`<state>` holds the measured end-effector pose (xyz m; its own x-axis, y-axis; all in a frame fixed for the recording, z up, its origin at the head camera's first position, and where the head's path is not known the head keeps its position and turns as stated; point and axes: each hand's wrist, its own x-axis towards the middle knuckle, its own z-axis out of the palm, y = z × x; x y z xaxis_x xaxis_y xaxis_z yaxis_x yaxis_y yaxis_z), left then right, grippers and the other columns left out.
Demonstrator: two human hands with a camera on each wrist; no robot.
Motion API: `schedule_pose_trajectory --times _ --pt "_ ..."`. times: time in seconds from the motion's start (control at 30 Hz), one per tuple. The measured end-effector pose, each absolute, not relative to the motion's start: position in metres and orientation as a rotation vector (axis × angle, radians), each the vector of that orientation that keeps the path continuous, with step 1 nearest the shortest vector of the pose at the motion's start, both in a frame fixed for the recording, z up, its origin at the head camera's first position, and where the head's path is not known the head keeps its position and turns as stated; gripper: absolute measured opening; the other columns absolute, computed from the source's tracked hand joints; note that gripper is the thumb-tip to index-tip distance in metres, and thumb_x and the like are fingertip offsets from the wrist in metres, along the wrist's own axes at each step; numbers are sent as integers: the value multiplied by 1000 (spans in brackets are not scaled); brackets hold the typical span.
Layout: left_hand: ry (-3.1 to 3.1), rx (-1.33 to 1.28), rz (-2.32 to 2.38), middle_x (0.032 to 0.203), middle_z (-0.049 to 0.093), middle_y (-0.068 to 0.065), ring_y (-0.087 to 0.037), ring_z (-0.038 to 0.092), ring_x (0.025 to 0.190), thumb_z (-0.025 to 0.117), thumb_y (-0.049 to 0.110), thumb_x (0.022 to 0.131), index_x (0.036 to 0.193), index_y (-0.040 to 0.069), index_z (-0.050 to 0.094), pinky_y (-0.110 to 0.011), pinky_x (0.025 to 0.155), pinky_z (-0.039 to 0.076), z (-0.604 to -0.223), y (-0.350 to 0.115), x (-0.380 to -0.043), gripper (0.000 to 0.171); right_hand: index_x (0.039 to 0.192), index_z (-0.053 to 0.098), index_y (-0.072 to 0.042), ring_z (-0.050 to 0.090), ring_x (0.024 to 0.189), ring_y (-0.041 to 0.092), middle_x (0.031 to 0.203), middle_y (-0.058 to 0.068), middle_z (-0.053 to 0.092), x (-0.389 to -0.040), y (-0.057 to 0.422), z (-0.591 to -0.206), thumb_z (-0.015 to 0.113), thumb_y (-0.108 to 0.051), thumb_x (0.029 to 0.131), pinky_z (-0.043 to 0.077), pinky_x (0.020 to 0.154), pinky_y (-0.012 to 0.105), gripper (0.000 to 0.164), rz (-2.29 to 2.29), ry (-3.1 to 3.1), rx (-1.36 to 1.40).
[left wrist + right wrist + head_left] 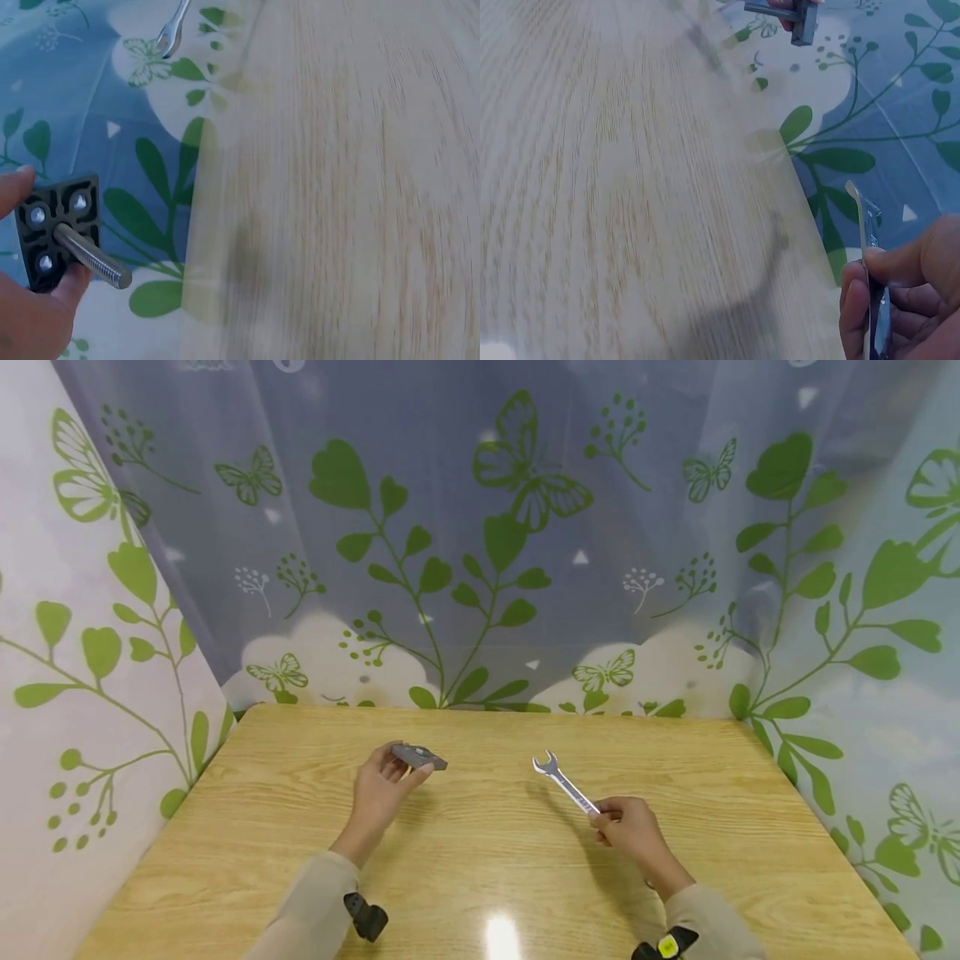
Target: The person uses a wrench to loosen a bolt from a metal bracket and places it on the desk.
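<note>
My left hand [377,792] grips a dark grey square plate [423,758] by its edges, thumb on the near side. In the left wrist view a threaded metal stud [94,259] juts from the middle of that plate [56,202], and bright screw heads sit in its corners. Off to the right, a silver open-ended wrench [572,789] is pinched by its handle in my right hand [633,833]. Its forked head points up and away to the left, towards the plate. Both things are held above the table, apart from each other.
A light wood-grain table [480,852] lies beneath both hands. Behind it hangs a blue curtain [450,568] printed with green leaves and butterflies, and similar fabric [90,635] closes in the sides. Dark straps with small devices [366,917] sit on both sleeves.
</note>
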<state>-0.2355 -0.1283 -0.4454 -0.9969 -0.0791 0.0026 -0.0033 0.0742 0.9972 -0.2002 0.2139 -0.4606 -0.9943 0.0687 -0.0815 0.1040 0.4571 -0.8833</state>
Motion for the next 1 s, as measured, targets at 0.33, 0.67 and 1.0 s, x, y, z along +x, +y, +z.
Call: schedule_pose_trajectory --times 0.33,0.67,1.0 --pt "-2147 -66 -2238 140 47 -20 -30 47 130 76 10 82 142 3 40 -27 99 48 -441 -118 -229 70 108 66 10 58 61 14 82 15 67 -190 198 -443 63 -3 91 54 53 26 21 -1711 2581 76" --pt "-2101 -188 -2162 138 50 -18 -30 49 128 79 3 77 138 -1 44 -31 102 46 -432 -109 -219 70 110 65 8 53 57 12 82 8 65 -175 177 -426 62 -8 93 42 45 19 24 -1725 2525 -41" --pt "-2065 -295 -2177 137 50 -20 -31 51 127 79 2 77 137 -5 44 -28 100 47 -429 -101 -213 70 108 66 6 48 55 10 82 10 63 -164 161 -422 62 -12 93 39 46 17 23 -1745 2449 -169"
